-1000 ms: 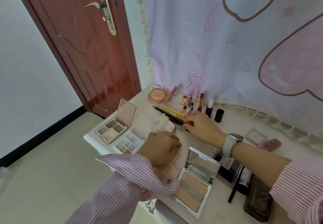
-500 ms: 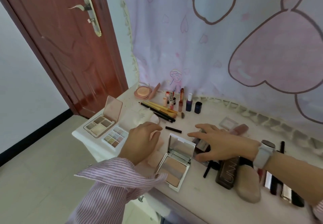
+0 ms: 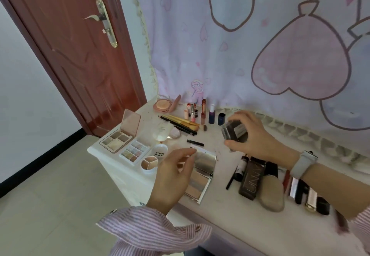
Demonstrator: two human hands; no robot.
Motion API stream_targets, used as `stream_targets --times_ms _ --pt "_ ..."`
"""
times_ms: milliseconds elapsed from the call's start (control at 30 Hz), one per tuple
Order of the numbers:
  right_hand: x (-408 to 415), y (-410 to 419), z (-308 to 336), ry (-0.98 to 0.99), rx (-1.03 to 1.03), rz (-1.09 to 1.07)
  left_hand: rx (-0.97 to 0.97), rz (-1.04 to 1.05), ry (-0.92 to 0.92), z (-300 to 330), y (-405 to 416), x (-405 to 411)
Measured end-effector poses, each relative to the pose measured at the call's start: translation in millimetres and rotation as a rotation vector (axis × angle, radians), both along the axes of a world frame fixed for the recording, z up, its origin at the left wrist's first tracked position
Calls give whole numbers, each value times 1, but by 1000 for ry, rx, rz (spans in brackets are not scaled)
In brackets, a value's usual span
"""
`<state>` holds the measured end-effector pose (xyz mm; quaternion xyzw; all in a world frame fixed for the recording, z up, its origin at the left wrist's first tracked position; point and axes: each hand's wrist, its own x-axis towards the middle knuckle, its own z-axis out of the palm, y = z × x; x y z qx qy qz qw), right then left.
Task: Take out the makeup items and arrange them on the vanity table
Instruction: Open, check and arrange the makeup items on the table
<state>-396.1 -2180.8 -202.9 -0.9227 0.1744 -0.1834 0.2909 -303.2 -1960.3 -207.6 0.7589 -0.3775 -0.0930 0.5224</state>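
- Head view: my right hand (image 3: 258,137) is gripping a small dark clear-sided case (image 3: 234,131), fingers curled over its top and thumb under it, lifting it just above the table (image 3: 216,211).
- My left hand (image 3: 172,175) is hovering loosely curled, holding nothing, over the open mirrored compact (image 3: 202,171).
- Brushes (image 3: 180,122) and lipsticks (image 3: 192,111) are lying behind; an open eyeshadow palette (image 3: 120,133) is sitting at the table's left end.
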Motion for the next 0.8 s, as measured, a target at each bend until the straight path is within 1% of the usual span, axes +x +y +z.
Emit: stream_targets --times_ms 33,100,133,200,300,400,667,733,800 --pt "-8 7 5 -70 39 7 -65 -29 185 4 0 -6" --pt "-24 25 11 -141 75 25 -185 -92 524 8 -2 -21" --pt "-31 33 11 -154 81 32 -208 -126 638 9 -3 -29" --pt "-43 50 7 -171 85 54 -213 -199 762 8 -6 -45" --pt "-50 69 0 -190 130 103 -239 -253 800 5 -12 -65" --pt "-55 72 -3 -196 143 118 -310 -189 808 0 -12 -74" --pt "-83 66 -11 -242 -88 78 -449 33 964 -4 -20 -87" --pt "-92 71 -13 -253 -169 62 -449 46 975 -5 -23 -97" --pt "-100 78 -13 -215 -191 62 -454 66 964 -6 -24 -107"
